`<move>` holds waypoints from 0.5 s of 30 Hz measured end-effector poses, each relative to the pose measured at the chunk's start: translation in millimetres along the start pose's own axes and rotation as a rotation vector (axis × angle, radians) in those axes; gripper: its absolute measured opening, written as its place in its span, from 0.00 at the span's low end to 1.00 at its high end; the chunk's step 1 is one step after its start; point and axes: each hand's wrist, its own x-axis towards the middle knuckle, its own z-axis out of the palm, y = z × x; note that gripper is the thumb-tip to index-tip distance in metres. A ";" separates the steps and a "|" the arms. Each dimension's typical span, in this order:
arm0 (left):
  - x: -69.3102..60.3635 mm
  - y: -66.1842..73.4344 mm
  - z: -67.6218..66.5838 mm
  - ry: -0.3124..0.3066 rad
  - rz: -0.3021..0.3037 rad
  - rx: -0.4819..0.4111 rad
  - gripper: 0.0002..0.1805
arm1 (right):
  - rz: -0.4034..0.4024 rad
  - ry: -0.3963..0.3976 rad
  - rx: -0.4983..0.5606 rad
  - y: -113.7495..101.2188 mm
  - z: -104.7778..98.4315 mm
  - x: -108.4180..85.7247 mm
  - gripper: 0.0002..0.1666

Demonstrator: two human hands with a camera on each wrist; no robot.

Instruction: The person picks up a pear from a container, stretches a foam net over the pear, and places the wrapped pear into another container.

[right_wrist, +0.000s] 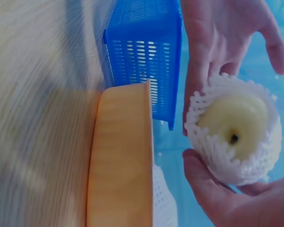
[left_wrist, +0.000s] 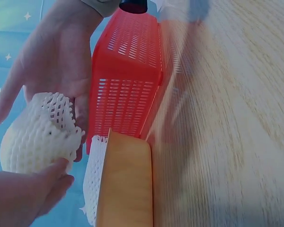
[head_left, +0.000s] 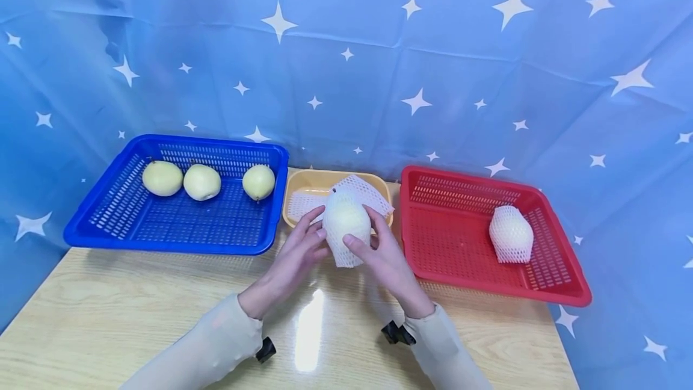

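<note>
Back cloth: blue with white stars, hanging along the far side.
Desk: pale wood, with a bright shine near the middle.
Held fruit: up in the air right between the two hands, wrapped in a white foam net. From the head view it sits in front of the near rim of the yellow tray; the wrist views show it higher than the tray and not touching it.
Which way it points: its long way runs far to near, with the dark stem end far and the loose net end near.
Left hand: holds the left side of the fruit, fingers around the net; nearer the blue basket.
Right hand: holds the right side, thumb across the near front; nearer the red basket. Some fingers of both hands hide behind the fruit.
Yellow tray: loose white nets lie in it.
Blue basket, left: three bare fruits, two close together, one off to the right.
Red basket, right: one more netted fruit, toward its right side.
</note>
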 end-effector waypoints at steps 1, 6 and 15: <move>-0.1 0.2 0.0 -0.025 0.011 -0.019 0.38 | 0.006 0.015 -0.017 -0.8 0.1 0.5 0.48; 0.5 0.5 2.7 -0.129 0.053 -0.066 0.39 | 0.036 0.097 -0.091 -2.4 0.2 1.5 0.56; 5.4 0.3 14.2 -0.158 0.043 0.000 0.38 | 0.035 0.135 -0.080 -8.4 -15.7 -3.3 0.52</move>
